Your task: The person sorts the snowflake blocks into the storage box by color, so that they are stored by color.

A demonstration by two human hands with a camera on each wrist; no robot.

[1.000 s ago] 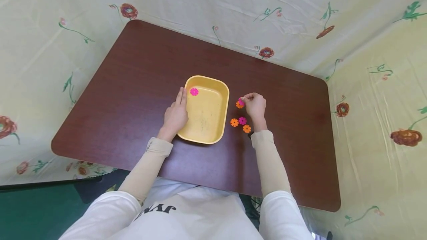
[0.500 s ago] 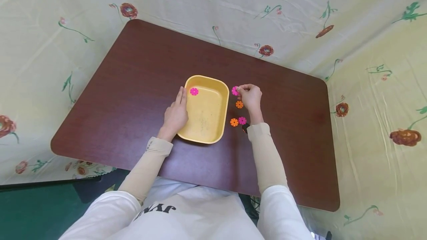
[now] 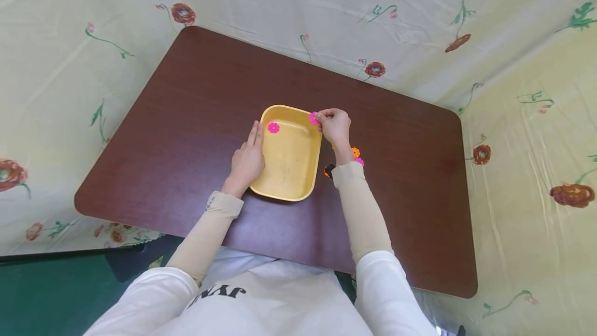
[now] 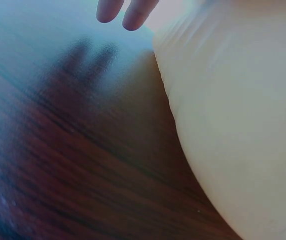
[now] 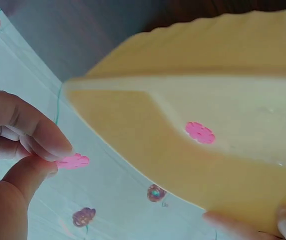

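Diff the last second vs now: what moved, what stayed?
The right hand carried the pink flower it pinches from beside the loose flowers leftward and away from the person, to the yellow tray's far right rim. Nothing was let go. The left hand stayed flat against the tray's left side, and the pink flower in the tray stayed put.

A dark wooden table (image 3: 196, 97) stands amid cream floral cloth (image 3: 522, 134).

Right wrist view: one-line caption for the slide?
Right hand pinches a pink flower disc beside the yellow tray, where another pink disc already lies.
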